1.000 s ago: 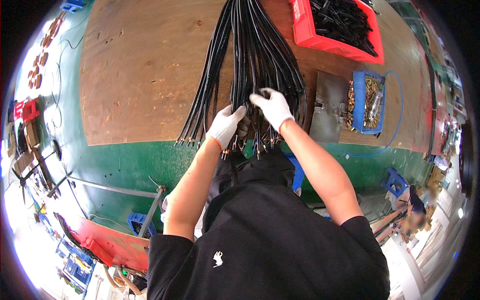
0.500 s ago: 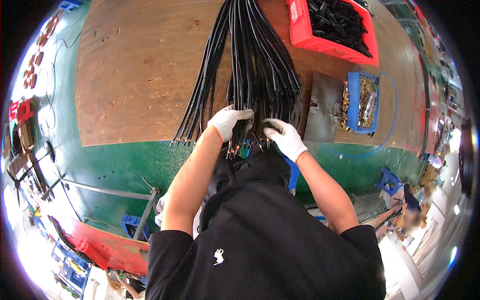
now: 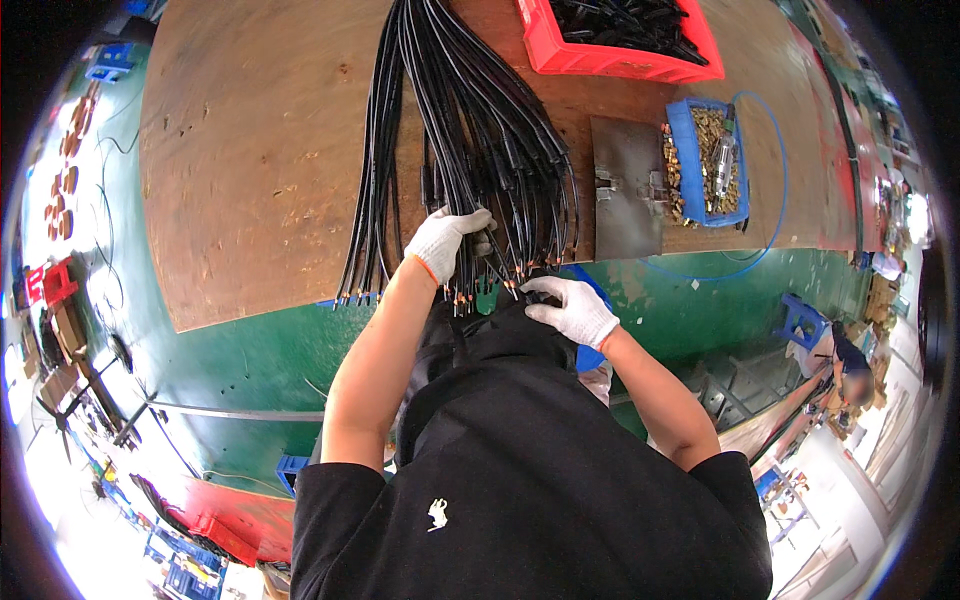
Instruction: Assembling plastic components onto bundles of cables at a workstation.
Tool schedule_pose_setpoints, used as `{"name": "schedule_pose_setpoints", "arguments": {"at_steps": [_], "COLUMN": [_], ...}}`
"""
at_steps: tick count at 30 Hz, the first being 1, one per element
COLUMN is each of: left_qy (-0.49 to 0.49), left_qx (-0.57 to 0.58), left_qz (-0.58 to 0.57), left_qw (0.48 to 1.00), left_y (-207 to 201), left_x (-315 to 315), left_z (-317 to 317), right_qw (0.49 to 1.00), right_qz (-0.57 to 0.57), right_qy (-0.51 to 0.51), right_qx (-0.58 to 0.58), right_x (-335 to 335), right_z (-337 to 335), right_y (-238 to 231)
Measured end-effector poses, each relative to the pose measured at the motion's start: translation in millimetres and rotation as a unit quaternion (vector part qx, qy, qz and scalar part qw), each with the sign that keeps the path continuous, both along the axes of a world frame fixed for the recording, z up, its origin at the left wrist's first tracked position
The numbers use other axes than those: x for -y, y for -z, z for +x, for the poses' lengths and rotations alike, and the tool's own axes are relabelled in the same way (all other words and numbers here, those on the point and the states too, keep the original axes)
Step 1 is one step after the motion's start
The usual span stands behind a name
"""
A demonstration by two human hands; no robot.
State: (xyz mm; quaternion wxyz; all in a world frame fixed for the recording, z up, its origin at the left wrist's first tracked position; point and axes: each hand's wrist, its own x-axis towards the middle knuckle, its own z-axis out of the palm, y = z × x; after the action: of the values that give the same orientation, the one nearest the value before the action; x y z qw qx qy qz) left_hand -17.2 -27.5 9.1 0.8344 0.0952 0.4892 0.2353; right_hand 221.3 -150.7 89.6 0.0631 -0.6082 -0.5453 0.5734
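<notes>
A long bundle of black cables point(image 3: 490, 120) runs down the wooden table and fans out toward me, its bare copper ends hanging at the near edge. My left hand point(image 3: 445, 243), in a white knit glove, is closed round some of the cables just above their ends. Lower and to the right, my right hand point(image 3: 572, 312), gloved the same way, has thumb and fingers pinched together beside the cable tips. Something dark shows at those fingertips, but against my black clothing I cannot make out what it is.
On the brown table point(image 3: 250, 150), a red crate point(image 3: 625, 64) of black parts stands at the back right. Nearer are a dark metal plate point(image 3: 625, 190) and a blue bin point(image 3: 690, 160) of small brass-coloured pieces with a tool on top. A blue hose point(image 3: 784, 170) curves past the bin.
The view has shifted, so table and crate sit higher and further left. My right hand has come down slightly, away from the cables. My left hand keeps its hold on the cables.
</notes>
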Motion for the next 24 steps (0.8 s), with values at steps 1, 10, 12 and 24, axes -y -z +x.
{"name": "schedule_pose_setpoints", "arguments": {"at_steps": [1,10,12,24], "left_qy": [0.003,-0.039,-0.027,0.027], "left_qx": [0.000,-0.026,-0.026,-0.160], "left_qz": [0.000,0.007,0.015,0.035], "left_qw": [1.000,0.999,0.999,0.986], "left_y": [-2,-2,-2,-22], "left_x": [1,5,5,5], "left_z": [3,13,12,14], "right_qw": [1.000,0.999,0.997,0.985], "right_qz": [-0.008,0.001,-0.013,-0.002], "right_qy": [-0.011,0.042,0.065,0.162], "right_qx": [0.011,-0.016,-0.037,-0.056], "right_x": [1,9,5,-71], "right_z": [2,3,3,-44], "right_y": [-1,9,11,46]}}
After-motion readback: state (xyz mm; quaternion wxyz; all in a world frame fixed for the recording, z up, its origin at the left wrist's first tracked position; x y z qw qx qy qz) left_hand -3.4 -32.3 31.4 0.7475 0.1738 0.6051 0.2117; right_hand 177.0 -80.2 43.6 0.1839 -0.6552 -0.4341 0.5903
